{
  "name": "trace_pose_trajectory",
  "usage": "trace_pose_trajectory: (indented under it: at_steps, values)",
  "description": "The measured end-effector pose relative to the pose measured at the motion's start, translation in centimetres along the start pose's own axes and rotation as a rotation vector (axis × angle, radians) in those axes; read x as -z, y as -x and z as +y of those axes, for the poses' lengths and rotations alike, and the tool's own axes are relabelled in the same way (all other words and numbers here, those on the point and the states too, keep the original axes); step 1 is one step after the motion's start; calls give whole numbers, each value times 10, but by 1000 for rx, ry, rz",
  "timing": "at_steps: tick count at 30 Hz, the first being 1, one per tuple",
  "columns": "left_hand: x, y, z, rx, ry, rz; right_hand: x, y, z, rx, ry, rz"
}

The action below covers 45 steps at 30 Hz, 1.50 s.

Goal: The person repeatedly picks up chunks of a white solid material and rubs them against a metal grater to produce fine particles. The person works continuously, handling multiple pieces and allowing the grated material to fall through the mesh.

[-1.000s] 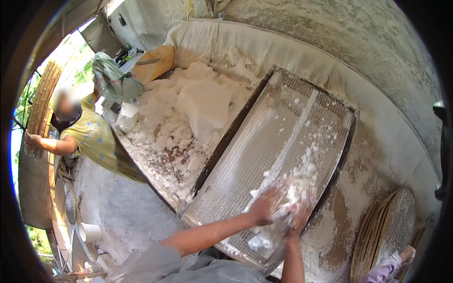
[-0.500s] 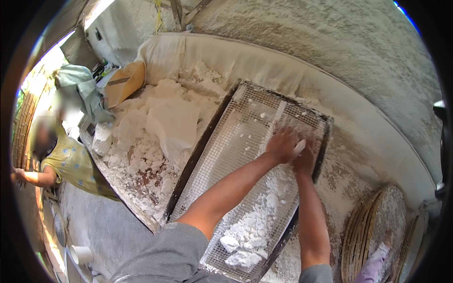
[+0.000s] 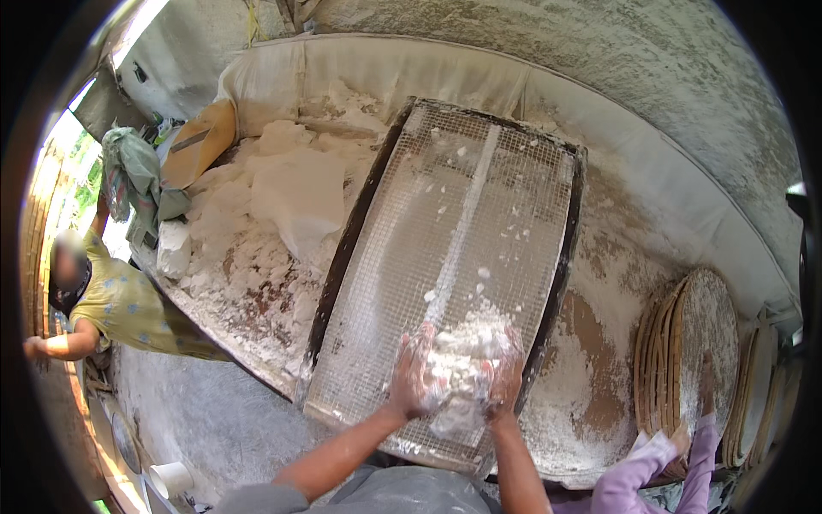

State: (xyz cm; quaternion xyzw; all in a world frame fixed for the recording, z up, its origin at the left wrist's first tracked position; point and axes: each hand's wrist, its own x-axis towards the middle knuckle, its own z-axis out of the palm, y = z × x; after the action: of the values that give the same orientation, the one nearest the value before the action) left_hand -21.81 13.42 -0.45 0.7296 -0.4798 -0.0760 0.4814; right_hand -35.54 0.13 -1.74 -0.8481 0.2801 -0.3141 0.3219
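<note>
Both my hands are over the near end of a rectangular wire-mesh screen [image 3: 368, 343] set in a dark frame. Between them sits a heap of white lumpy powder [image 3: 467, 351]. My left hand [image 3: 415, 373] cups its left side, palm inward, with powder on the fingers. From the right, my right hand [image 3: 507, 373] closes in on the same heap. More white lumps lie under and just in front of the hands. A pale powder streak [image 3: 467, 214] runs up the mesh toward its far end, with small crumbs scattered beside it.
A large white powder pile [image 3: 295, 201] fills the left of the trough, near a tan scoop-like container [image 3: 201, 141]. At right, a person's purple sleeves [image 3: 625, 475] reach toward stacked round trays [image 3: 706, 343]. Another person in yellow [image 3: 141, 304] stands left, above a white bucket [image 3: 171, 480].
My hands have come back from the screen's far end to its near end and now gather the white lumps between them. The purple-sleeved person's arms show more at lower right.
</note>
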Motion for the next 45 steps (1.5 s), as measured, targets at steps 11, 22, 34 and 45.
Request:
trace_pose_trajectory:
  at_steps: [11,22,34,45]
  values:
    - [-96,-348,-36,-32,-446,-33,-30,-272,105,-133,518,-31]
    - [-20,-173,-39,-161,-545,-535,-14,-146,60,-176,360,-696]
    - [-26,17,22,-60,64,184,-15,39,-26,-59,-128,138]
    - [-77,-293,-28,102,-459,-184,-32,-245,106,-165,-42,-51]
